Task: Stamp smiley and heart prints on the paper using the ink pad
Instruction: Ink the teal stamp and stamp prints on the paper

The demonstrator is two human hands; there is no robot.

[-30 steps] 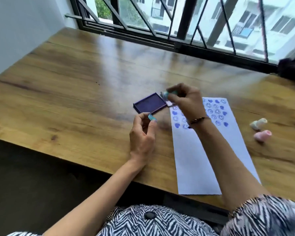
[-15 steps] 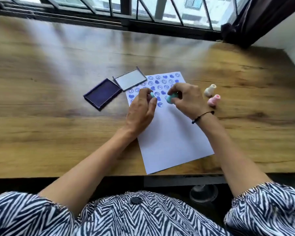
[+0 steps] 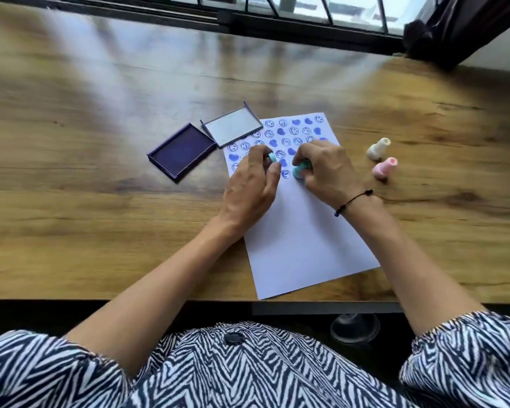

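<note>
A white paper (image 3: 304, 237) lies on the wooden table, its far end filled with several rows of blue smiley and heart prints (image 3: 289, 132). My left hand (image 3: 252, 187) pinches a small teal stamp (image 3: 272, 157) over the left side of the printed rows. My right hand (image 3: 326, 169) grips a second teal stamp (image 3: 301, 169), tilted, at the lowest row of prints. The open purple ink pad (image 3: 181, 153) lies left of the paper, with its clear lid (image 3: 231, 127) beside it at the paper's top left corner.
A cream stamp (image 3: 378, 148) and a pink stamp (image 3: 384, 167) lie on the table to the right of the paper. The table's near edge (image 3: 159, 298) runs just above my lap. A window frame and a dark curtain (image 3: 442, 30) line the far side.
Both hands moved from the ink pad onto the printed rows of the paper, each holding its stamp. My head turned, so the view swung to the right and down.
</note>
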